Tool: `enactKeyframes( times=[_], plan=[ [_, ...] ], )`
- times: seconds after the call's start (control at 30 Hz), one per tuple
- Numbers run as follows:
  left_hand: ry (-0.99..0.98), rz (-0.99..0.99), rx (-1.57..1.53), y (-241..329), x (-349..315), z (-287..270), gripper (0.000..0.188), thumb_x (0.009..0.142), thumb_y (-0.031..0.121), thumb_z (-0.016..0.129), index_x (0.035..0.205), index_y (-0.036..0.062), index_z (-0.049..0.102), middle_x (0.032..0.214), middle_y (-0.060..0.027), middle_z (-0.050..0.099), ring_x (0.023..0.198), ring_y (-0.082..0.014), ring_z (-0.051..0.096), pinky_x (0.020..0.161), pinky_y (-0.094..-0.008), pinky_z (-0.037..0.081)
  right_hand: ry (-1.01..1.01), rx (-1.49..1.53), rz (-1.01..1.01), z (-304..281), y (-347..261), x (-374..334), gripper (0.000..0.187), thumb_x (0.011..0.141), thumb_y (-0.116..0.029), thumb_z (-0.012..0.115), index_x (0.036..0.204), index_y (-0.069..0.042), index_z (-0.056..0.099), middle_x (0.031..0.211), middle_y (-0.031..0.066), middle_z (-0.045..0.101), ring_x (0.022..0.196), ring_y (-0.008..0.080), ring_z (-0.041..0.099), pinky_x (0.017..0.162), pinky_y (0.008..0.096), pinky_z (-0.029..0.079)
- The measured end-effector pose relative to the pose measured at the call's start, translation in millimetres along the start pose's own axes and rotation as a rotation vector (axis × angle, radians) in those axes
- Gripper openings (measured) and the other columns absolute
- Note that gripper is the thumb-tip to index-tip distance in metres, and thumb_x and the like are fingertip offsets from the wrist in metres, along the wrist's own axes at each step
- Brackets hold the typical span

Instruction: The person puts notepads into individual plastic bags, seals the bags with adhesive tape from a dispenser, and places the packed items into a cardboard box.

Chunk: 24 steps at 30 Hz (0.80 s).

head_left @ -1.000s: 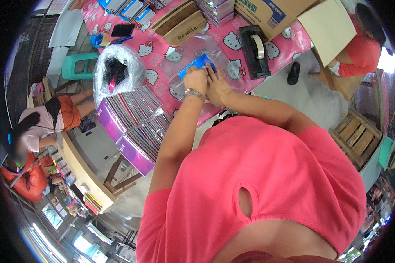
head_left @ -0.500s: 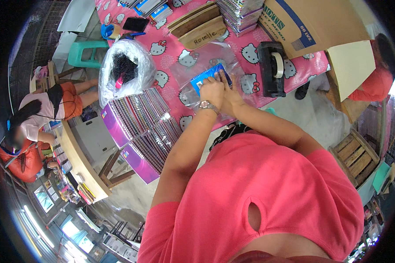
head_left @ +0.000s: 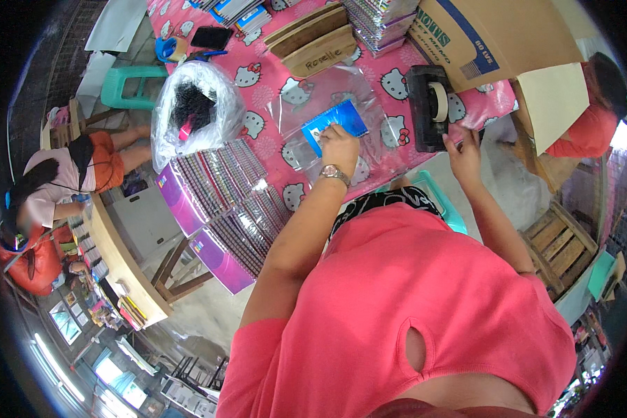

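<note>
A blue notebook or booklet [head_left: 336,125] lies at a slant on a clear plastic sheet [head_left: 292,115] on the table. My left hand [head_left: 339,148], with a watch at its wrist, has its fingers bent together and pressed on the notebook's near part. Off to the right, my right hand [head_left: 465,155] is raised at the table's edge beside the near end of a black tape dispenser [head_left: 425,129]. Its fingers are apart, and I see nothing between them. A pale tape roll [head_left: 438,102] sits in the dispenser.
Wrapped spiral notebooks [head_left: 219,184] are stacked at the left, with a plastic bag of black coils [head_left: 195,104] behind them. A wooden holder [head_left: 313,45], more notebook stacks [head_left: 380,24] and a cardboard box [head_left: 494,38] stand at the back. Another person [head_left: 63,167] is far left.
My right hand has left the notebook and moved right, to the tape dispenser's near end. My left hand stays on the notebook, which shows more of its cover now.
</note>
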<state>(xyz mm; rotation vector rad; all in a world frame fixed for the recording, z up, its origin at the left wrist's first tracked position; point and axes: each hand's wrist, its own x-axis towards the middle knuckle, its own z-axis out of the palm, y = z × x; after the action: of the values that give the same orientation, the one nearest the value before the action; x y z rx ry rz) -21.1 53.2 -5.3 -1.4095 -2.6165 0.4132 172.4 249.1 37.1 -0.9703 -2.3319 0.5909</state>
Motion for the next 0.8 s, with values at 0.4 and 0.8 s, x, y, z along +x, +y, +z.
enactKeyframes(
  times=[0.4, 0.8],
  plan=[
    [-0.061, -0.047, -0.348, -4, -16, -13, 0.049, 0.081, 0.018, 0.053, 0.114, -0.0184, 0.049, 0.112, -0.0273, 0.052, 0.104, -0.0405, 0.052, 0.092, -0.0428, 0.045, -0.21, 0.915, 0.697, 2, 16, -45, 0.019, 0.088, -0.013, 0.062, 0.1, 0.001, 0.06, 0.097, 0.0046, 0.056, 0.092, 0.0122, 0.053, 0.084, 0.0269, 0.045],
    [0.024, -0.074, -0.425, -17, -25, -2, 0.05, 0.072, 0.01, 0.062, 0.118, -0.0085, 0.051, 0.109, -0.0155, 0.053, 0.104, -0.0296, 0.052, 0.088, -0.0371, 0.046, -1.311, 1.301, 0.921, 64, -45, -24, 0.011, 0.093, -0.017, 0.052, 0.093, -0.008, 0.058, 0.072, -0.0039, 0.051, 0.059, 0.0046, 0.046, 0.049, 0.018, 0.032]
  ],
)
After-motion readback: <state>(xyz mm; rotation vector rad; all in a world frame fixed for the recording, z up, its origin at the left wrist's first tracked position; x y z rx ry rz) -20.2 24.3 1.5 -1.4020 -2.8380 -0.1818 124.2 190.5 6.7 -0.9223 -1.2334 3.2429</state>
